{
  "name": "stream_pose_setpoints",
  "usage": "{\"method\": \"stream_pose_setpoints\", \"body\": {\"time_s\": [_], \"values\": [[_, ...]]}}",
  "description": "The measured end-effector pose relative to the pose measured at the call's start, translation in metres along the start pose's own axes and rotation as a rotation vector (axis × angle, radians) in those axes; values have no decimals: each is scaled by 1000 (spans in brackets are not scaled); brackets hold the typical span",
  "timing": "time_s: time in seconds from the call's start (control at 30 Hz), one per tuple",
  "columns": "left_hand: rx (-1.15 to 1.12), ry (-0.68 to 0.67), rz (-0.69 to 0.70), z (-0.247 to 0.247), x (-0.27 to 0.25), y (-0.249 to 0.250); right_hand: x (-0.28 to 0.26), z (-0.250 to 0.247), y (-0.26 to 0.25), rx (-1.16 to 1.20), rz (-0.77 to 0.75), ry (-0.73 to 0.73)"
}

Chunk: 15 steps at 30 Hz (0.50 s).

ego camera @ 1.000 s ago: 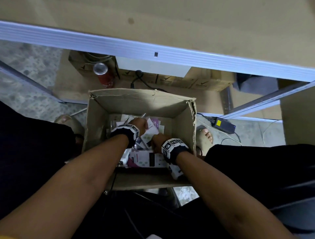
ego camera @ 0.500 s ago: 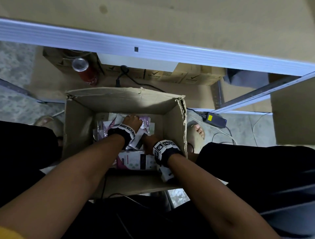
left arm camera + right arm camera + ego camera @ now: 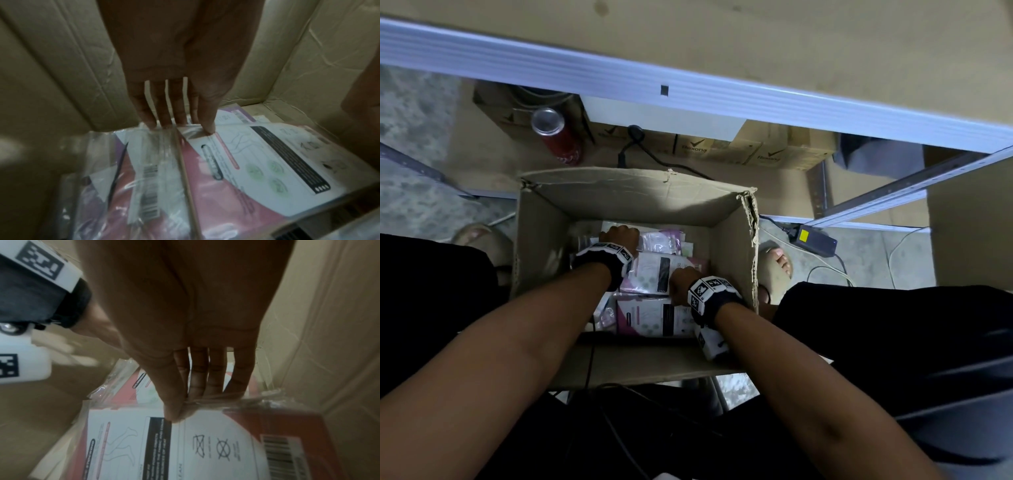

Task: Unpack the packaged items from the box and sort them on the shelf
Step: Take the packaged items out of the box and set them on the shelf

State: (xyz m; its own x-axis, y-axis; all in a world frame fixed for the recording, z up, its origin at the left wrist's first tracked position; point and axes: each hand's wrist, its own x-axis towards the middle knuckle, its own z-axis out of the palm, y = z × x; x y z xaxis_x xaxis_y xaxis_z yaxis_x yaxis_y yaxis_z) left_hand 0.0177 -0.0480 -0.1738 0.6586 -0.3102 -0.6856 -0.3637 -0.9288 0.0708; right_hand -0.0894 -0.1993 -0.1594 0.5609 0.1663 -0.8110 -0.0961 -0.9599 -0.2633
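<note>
Both my hands are down in the cardboard box [image 3: 640, 197], which sits on the floor between my feet and is full of plastic-wrapped pink-and-white packets.

Writing first. The brown cartons [image 3: 722, 149] under the shelf [image 3: 688, 85] at 12 o'clock have a tick logo and what looks like "Rexona". The red can [image 3: 558, 137] at 11 o'clock has white script on it, too small for me to read. The packets themselves have a black text panel, green round icons, laundry-care symbols with crosses through them and barcodes, but the small print is just blur. The power adapter [image 3: 813, 240] at 2 o'clock carries a yellow sticker.

My left hand [image 3: 619, 236] is at the far side of the pile, fingers [image 3: 179, 113] out nearly straight, tips pressing down on the clear wrap at the edge of a pink packet [image 3: 236, 170]. It isn't curled round anything.

My right hand [image 3: 683, 284] is closer to me, toward 3 o'clock in the box. Thumb and fingers [image 3: 213, 378] pinch the crinkled plastic edge of the near packet [image 3: 185, 443], the one showing the care symbols and a barcode.

Every packet I can see is in the box.
</note>
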Motion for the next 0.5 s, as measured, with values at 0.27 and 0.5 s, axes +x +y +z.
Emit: {"method": "stream_pose_setpoints", "body": {"time_s": [0.27, 0.5], "values": [[-224, -136, -41, -5, -15, -16, -9, -11, -5, 2, 4, -8], [-382, -113, 85, -53, -57, -24, -39, -49, -16, -99, -75, 111]]}}
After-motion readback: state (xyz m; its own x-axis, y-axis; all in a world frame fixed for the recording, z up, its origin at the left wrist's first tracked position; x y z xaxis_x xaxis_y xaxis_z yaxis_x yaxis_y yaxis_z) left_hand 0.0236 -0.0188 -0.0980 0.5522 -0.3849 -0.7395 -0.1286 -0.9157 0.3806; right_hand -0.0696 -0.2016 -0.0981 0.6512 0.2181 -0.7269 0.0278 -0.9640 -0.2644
